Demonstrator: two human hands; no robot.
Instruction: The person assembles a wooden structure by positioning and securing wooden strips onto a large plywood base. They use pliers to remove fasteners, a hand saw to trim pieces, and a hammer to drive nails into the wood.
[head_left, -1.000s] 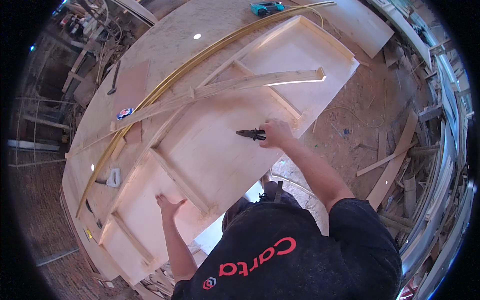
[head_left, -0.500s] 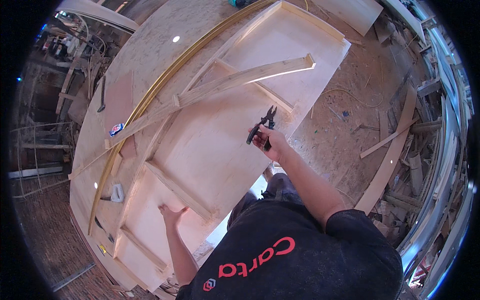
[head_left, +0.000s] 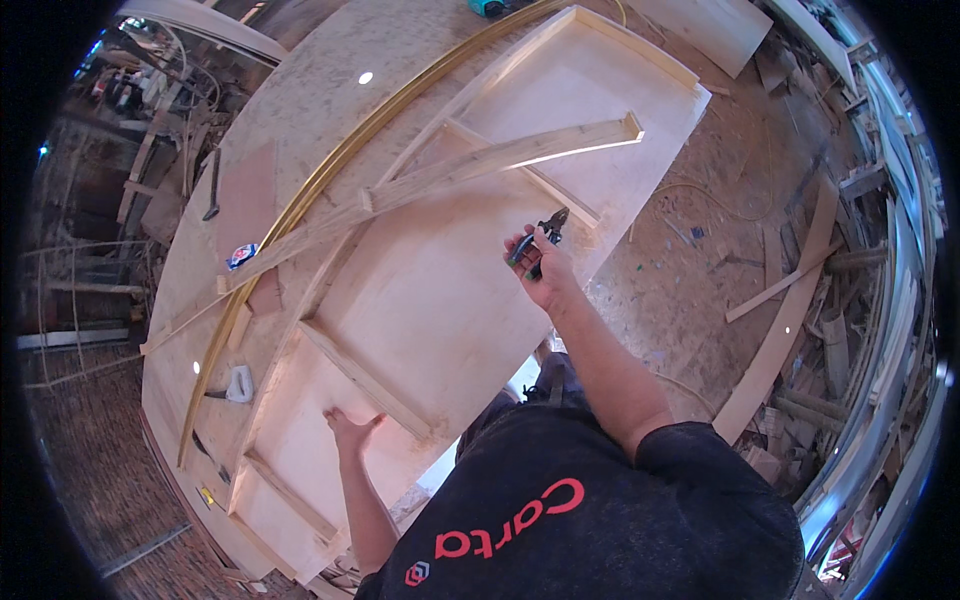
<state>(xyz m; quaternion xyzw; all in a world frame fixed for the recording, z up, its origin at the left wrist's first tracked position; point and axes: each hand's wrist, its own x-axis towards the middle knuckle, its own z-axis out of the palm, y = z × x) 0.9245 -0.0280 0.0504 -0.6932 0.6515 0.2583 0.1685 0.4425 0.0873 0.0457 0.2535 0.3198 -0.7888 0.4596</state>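
Holds dark-handled combination pliers (head_left: 553, 224) in the right hand (head_left: 540, 272), raised above the shallow wooden frame panel (head_left: 420, 285) near its body-side edge. Grasps them with curled fingers and partly upturned palm, nose pointing away from the body, perhaps to have the tool in plain sight. Grips nothing with the left hand (head_left: 352, 430); spreads its fingers over the panel between two cross-battens (head_left: 365, 378), possibly for support, though impossible to say whether touching the wood. Faces a curved wooden rib (head_left: 490, 162) laid slantwise across the frame and a golden strip (head_left: 330, 165), probably just put down there, away from both hands. Has that long strip bending along the bench (head_left: 310, 90) outside the frame, likely for want of length elsewhere. Has a white-handled saw (head_left: 240, 384) past the far rail, seemingly parked within reach.
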